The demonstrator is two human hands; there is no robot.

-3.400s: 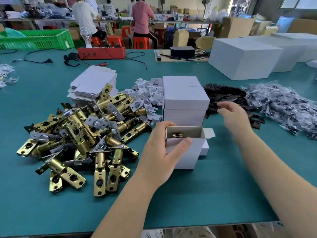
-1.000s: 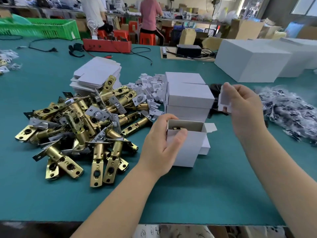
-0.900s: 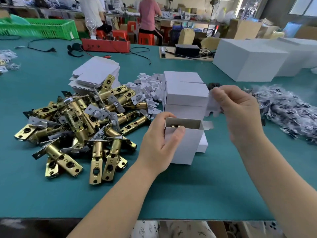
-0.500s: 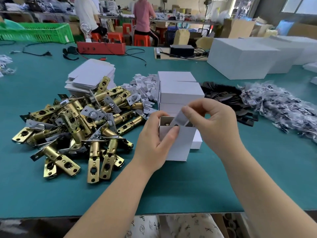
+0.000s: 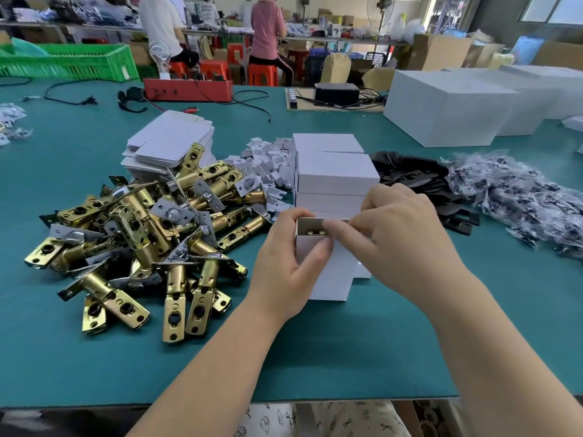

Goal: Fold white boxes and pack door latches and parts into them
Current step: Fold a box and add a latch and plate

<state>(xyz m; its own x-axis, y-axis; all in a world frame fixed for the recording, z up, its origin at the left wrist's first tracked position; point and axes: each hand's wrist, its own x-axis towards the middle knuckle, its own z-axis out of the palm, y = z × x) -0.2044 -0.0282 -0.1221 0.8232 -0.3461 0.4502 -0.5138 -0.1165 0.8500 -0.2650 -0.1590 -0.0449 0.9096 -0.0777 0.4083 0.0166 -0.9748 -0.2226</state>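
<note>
Bare green mat (image 5: 315,351) runs wide along the near edge, room enough to sweep either way in front of the open box (image 5: 328,272). Left of it the heap of brass latches (image 5: 142,241) crowds right up beside the left hand (image 5: 284,266). Straight behind, the stack of closed white boxes (image 5: 334,178) walls off the far side. To the right the black plates (image 5: 419,181) and bagged parts (image 5: 520,200) block the back, with open mat nearer.
</note>
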